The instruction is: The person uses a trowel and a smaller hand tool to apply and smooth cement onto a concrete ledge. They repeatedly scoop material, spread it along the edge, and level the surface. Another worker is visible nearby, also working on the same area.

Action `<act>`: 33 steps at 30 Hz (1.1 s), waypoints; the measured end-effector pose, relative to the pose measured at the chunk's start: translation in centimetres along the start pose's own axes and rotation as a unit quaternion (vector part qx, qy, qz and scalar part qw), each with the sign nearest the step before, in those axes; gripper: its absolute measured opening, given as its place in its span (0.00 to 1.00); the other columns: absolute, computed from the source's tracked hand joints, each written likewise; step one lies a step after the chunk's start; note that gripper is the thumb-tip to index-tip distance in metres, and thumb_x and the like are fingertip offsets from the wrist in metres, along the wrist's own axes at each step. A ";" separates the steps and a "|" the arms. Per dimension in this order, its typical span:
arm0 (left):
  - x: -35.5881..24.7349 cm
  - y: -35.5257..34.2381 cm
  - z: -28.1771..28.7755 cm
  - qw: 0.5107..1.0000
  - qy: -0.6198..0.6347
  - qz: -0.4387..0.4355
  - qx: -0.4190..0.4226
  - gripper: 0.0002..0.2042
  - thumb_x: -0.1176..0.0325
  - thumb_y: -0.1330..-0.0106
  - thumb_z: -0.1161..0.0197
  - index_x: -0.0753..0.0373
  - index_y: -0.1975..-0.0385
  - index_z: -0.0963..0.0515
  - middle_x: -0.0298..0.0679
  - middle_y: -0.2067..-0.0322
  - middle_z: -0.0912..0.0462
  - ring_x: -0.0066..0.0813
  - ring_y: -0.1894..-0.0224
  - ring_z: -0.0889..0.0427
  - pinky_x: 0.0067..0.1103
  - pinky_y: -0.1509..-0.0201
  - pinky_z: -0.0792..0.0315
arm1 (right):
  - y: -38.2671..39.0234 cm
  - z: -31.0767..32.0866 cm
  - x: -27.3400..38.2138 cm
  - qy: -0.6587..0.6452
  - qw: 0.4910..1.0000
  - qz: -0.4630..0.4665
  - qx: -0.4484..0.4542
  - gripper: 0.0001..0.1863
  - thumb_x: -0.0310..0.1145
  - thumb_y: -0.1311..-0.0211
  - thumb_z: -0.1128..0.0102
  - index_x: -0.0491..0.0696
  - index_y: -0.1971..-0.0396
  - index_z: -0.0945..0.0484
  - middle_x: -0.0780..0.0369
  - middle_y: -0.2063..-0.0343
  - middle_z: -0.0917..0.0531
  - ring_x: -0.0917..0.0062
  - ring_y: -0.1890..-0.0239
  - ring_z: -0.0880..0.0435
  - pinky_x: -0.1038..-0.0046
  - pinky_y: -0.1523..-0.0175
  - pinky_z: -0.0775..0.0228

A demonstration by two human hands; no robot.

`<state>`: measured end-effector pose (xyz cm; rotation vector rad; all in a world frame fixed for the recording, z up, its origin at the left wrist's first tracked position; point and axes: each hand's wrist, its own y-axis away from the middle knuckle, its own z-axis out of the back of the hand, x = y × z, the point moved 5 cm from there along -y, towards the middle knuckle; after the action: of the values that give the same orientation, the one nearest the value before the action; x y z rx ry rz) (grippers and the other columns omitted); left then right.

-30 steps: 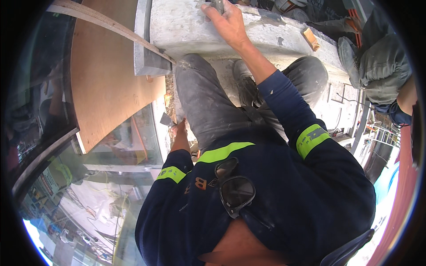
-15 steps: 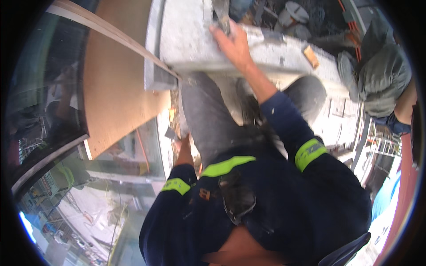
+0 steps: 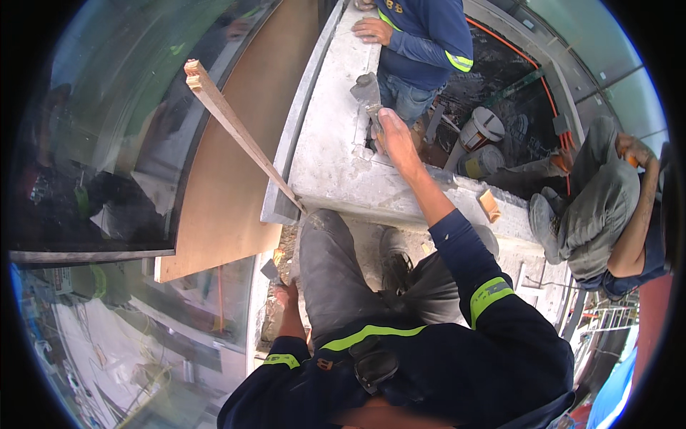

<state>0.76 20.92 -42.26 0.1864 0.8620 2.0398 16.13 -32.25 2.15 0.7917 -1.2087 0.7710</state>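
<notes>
My right hand [image 3: 398, 143] reaches out over the pale concrete ledge [image 3: 321, 154], closed around the handle of a putty knife [image 3: 366, 90]. Its grey, smeared blade points away from me above the ledge top. Low beside my left thigh is my left hand [image 3: 288, 294], partly hidden by shadow and my leg. A second putty knife with a square grey blade [image 3: 270, 269] sticks out from its closed fingers. A small wooden block [image 3: 489, 205] rests on the ledge to the right.
A wooden strip [image 3: 243, 132] leans at the ledge's left, by a plywood sheet [image 3: 214, 186] and glass. Across the ledge a co-worker's hand [image 3: 373, 30] rests on it. Buckets [image 3: 483, 129] stand in the recess beyond. Another person [image 3: 600, 200] crouches at right.
The view has tilted up, bringing the co-worker beyond the ledge into sight. My right hand has turned, and its putty knife now shows plainly. My left hand stays low by my thigh.
</notes>
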 end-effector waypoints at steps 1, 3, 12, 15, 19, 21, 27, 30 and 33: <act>-0.8 0.2 0.3 1.000 0.012 -0.001 0.000 0.50 0.35 0.39 0.27 0.74 0.30 0.28 0.66 0.33 0.24 0.61 0.31 0.23 0.43 0.27 0.28 | -1.3 0.3 0.4 0.046 0.999 0.028 -0.003 0.21 0.46 0.16 0.51 0.43 0.45 0.21 0.64 0.67 0.19 0.80 0.68 0.21 0.73 0.61 0.27; -2.4 0.3 0.2 0.999 0.034 -0.032 0.019 0.52 0.33 0.40 0.28 0.80 0.32 0.29 0.67 0.35 0.23 0.61 0.31 0.22 0.44 0.28 0.28 | -3.5 0.3 1.2 0.137 0.987 0.084 -0.006 0.23 0.45 0.16 0.51 0.42 0.39 0.22 0.63 0.64 0.18 0.78 0.65 0.19 0.72 0.55 0.25; -2.7 -3.3 -3.7 0.987 -0.098 0.000 0.124 0.61 0.25 0.38 0.36 0.79 0.23 0.43 0.63 0.25 0.33 0.55 0.24 0.29 0.42 0.23 0.32 | -12.6 -1.6 3.2 0.425 0.859 0.282 0.050 0.19 0.42 0.24 0.38 0.68 0.36 0.17 0.58 0.44 0.18 0.60 0.37 0.21 0.53 0.36 0.32; -2.8 -3.2 -3.6 0.989 -0.109 0.007 0.104 0.59 0.28 0.37 0.33 0.79 0.24 0.43 0.62 0.27 0.30 0.54 0.26 0.27 0.41 0.24 0.31 | -14.1 -2.2 3.3 0.436 0.848 0.298 0.038 0.18 0.42 0.24 0.38 0.71 0.38 0.16 0.62 0.45 0.17 0.62 0.37 0.21 0.50 0.38 0.33; -3.2 -2.3 -2.8 0.993 -0.088 0.007 0.080 0.55 0.30 0.37 0.32 0.74 0.24 0.38 0.61 0.27 0.30 0.54 0.27 0.26 0.41 0.25 0.30 | -15.2 -2.5 3.1 0.452 0.842 0.292 0.040 0.18 0.44 0.24 0.37 0.72 0.38 0.16 0.63 0.42 0.18 0.62 0.34 0.23 0.52 0.34 0.35; -3.3 -2.1 -2.6 0.993 -0.073 0.020 0.087 0.52 0.31 0.37 0.31 0.70 0.24 0.35 0.60 0.28 0.28 0.54 0.27 0.25 0.41 0.26 0.29 | -15.7 -2.4 3.0 0.455 0.840 0.292 0.045 0.18 0.44 0.25 0.37 0.72 0.38 0.15 0.64 0.42 0.17 0.62 0.34 0.23 0.53 0.33 0.35; -4.0 -2.1 -2.6 0.991 -0.114 -0.013 0.075 0.48 0.32 0.36 0.31 0.65 0.27 0.30 0.58 0.29 0.26 0.54 0.28 0.24 0.42 0.27 0.28 | -18.0 -2.4 3.7 0.442 0.828 0.332 0.096 0.18 0.37 0.28 0.32 0.69 0.42 0.11 0.64 0.47 0.15 0.63 0.39 0.18 0.58 0.36 0.26; -3.8 -2.1 -2.4 0.991 -0.115 -0.001 0.067 0.48 0.31 0.37 0.30 0.66 0.27 0.29 0.58 0.30 0.24 0.54 0.29 0.23 0.42 0.27 0.27 | -19.9 -2.4 4.0 0.439 0.828 0.319 0.144 0.18 0.33 0.30 0.31 0.68 0.43 0.11 0.63 0.46 0.15 0.62 0.40 0.18 0.56 0.35 0.26; -3.6 -2.4 -2.4 0.992 -0.087 0.000 0.088 0.50 0.31 0.39 0.28 0.67 0.28 0.30 0.58 0.31 0.23 0.54 0.30 0.22 0.41 0.27 0.27 | -21.3 -2.7 3.9 0.455 0.814 0.306 0.192 0.18 0.31 0.30 0.32 0.67 0.44 0.11 0.63 0.44 0.15 0.60 0.37 0.21 0.52 0.32 0.29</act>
<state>3.47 17.81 -44.88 0.4553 0.9306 1.9156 36.29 -40.62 3.14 0.2229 -0.3905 1.7249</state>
